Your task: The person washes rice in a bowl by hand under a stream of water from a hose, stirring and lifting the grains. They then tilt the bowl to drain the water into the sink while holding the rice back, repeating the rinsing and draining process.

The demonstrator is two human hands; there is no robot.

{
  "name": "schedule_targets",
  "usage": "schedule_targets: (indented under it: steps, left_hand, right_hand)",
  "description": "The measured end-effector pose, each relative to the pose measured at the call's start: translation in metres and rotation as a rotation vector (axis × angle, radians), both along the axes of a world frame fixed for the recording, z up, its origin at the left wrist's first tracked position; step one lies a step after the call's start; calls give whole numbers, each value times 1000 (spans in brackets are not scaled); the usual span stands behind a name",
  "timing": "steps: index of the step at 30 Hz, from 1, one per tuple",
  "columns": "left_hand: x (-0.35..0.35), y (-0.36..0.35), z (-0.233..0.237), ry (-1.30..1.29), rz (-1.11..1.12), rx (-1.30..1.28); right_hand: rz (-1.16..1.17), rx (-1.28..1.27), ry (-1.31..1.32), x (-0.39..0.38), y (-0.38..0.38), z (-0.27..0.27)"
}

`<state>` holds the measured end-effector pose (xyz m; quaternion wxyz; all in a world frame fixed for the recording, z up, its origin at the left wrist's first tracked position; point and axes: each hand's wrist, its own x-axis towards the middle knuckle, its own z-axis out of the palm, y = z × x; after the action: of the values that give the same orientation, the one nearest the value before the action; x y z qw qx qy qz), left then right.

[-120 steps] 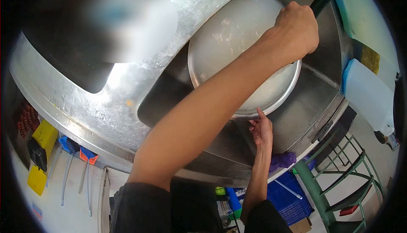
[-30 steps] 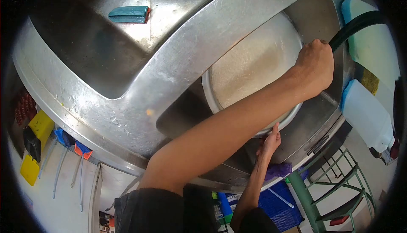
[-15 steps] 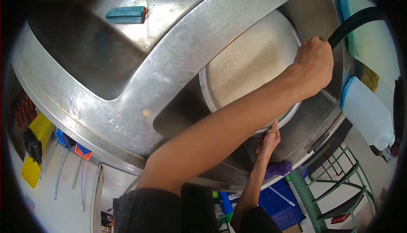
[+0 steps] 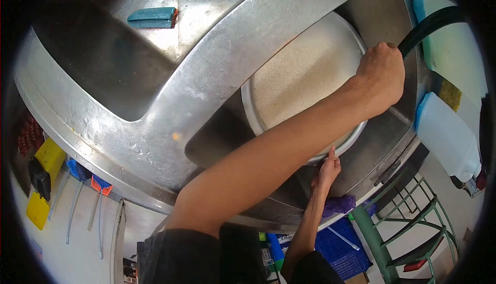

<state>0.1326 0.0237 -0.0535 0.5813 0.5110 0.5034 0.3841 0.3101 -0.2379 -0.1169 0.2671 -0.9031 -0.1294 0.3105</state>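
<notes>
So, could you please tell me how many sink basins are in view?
2. One is the left basin, with a teal object in it; the other is the right basin, which holds a large metal bowl. Any others may be hidden past the edges.

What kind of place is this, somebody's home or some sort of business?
Probably a working kitchen, perhaps a commercial one, though I can't be sure. It has a large metal sink with two basins, a big bowl of pale, rice-like grains, and a sponge beside the sink.
</notes>
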Motion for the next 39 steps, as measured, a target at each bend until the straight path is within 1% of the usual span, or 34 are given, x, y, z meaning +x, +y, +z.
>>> schedule_targets:
  steps: [2, 6, 8, 9, 11, 15, 18, 20, 21, 23, 27, 33, 35, 39]
  left_hand:
    - [-1, 1, 0, 2, -34, -28]
    - [-1, 1, -2, -1, -28, -20]
    - [-1, 0, -2, -14, 12, -6]
    - [-1, 0, -1, -15, 13, -6]
    - [-2, 0, 0, -6, -17, -11]
    - [-3, 1, 0, -12, 14, -6]
    - [-3, 1, 0, -17, -17, -50]
    - [-3, 2, 0, 14, 12, 1]
    - [-4, 2, 0, 16, 12, 1]
    - [-5, 2, 0, 6, 46, -27]
    - [-4, 2, 0, 38, 83, -21]
    - [-3, 2, 1, 41, 88, -19]
    - [-4, 3, 0, 12, 64, -53]
    - [-3, 1, 1, 24, 81, -33]
  right_hand:
    - [-40, 51, -20, -4, 2, -1]
    - [5, 91, -38, -6, 3, -2]
    - [-20, -16, -46, -10, 7, 7]
    - [-18, -15, -46, -7, 5, 3]
    - [51, 141, -69, 4, -4, -12]
    - [86, 118, -98, 18, -12, -19]
    - [63, 113, -84, 12, -9, -15]
    - [-29, 152, 4, 4, -5, -8]
    - [-29, 152, 6, 4, -4, -6]
    - [-20, 50, -5, 2, -1, -1]
    - [-63, 105, -5, -8, 4, 3]
    - [-13, 108, -64, 2, -3, -4]
    - [29, 184, -139, 2, -3, -8]
    - [-52, 137, -53, -9, 6, 4]
